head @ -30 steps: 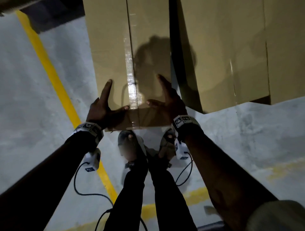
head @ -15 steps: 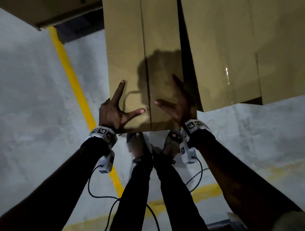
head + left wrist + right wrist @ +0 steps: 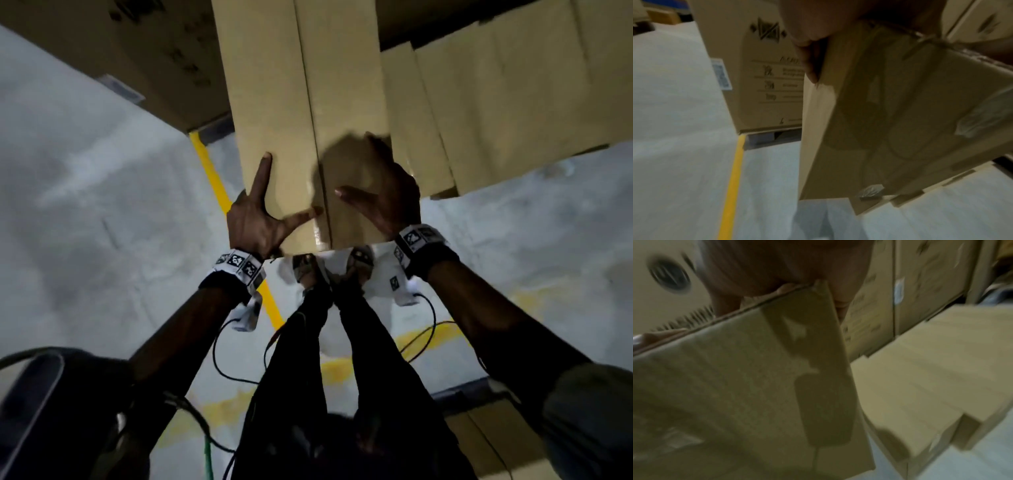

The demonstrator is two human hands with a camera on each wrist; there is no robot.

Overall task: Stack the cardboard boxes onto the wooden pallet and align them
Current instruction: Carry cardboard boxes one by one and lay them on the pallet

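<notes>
Above the grey floor point(image 3: 85, 212) with its yellow line point(image 3: 212, 174), the long cardboard box point(image 3: 301, 113) now sits higher and further forward than a second ago, clear of the ground beside the stacked boxes point(image 3: 507, 102). The left hand point(image 3: 255, 219) and right hand point(image 3: 387, 202) grip its near end, thumbs across the top, fingers along the sides. It looks lifted and on its way, though no pallet is clearly visible.

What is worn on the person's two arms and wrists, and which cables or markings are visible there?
Each wrist carries a white band printed with black square markers, over a dark cuff: left hand, right hand. Under each wrist hangs a small white camera unit with a thin black cable. The forearms are bare.
</notes>
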